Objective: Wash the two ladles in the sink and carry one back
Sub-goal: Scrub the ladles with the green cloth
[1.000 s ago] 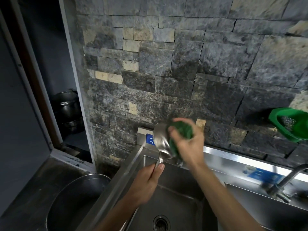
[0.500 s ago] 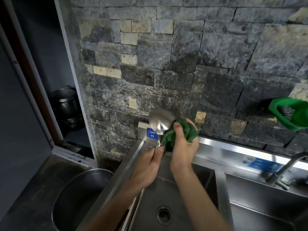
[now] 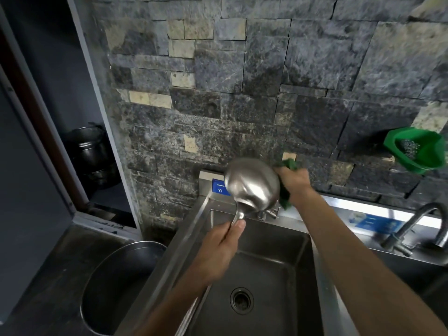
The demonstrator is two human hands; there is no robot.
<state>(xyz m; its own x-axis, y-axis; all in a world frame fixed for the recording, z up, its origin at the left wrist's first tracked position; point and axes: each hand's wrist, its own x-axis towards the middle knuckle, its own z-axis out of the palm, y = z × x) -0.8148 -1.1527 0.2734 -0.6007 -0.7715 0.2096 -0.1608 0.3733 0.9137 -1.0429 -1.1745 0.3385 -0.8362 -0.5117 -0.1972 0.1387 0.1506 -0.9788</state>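
A steel ladle [image 3: 252, 184] is held upright over the left sink basin [image 3: 261, 267], its rounded back facing me. My left hand [image 3: 219, 248] grips the handle just below the bowl. My right hand [image 3: 294, 180] presses a green scouring pad [image 3: 288, 166] against the bowl's right side; most of the pad is hidden behind the bowl and my fingers. I see only this one ladle.
A large steel pot [image 3: 116, 282] stands on the floor left of the sink. A tap [image 3: 421, 221] rises at the right basin. A green wall holder [image 3: 417, 150] with steel wool hangs at right. Dark pots [image 3: 89, 151] sit on a shelf at left.
The ladle bowl has turned so its back faces me. My right hand with the pad has slid from the bowl's front to its right side.
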